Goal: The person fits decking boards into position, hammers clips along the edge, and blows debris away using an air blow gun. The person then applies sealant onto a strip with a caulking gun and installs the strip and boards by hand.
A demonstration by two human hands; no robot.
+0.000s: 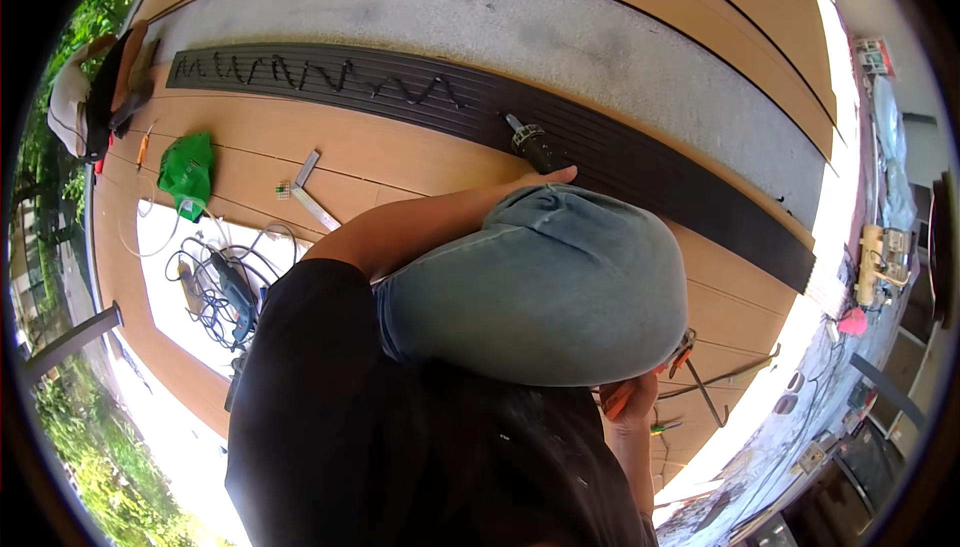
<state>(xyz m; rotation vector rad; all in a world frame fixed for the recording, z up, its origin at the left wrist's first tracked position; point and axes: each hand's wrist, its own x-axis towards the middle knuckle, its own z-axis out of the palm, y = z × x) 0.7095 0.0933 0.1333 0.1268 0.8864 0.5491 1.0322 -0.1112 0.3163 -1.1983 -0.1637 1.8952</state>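
A long dark grooved board [640,167] lies across the planks, its ribbed face up. Zigzags of black adhesive [345,80] run along its left part. Over the board points the dark cartridge [540,150] of a caulking gun, nozzle toward the upper left. My left hand [556,177] closes around the cartridge, its fingers mostly hidden by my jeans-covered knee [560,277]. Below the knee, my right hand [640,402] grips the gun's orange handle [615,402]. The rod [712,395] with its bent end sticks out to the right. My knee hides the gun's middle.
Left of me are a green bag [187,172], a try square [312,192] and a corded power tool [235,297] among tangled cables. Another person [90,102] crouches at the far left. Grey concrete [420,12] lies beyond the board; brown planks [740,317] lie under me.
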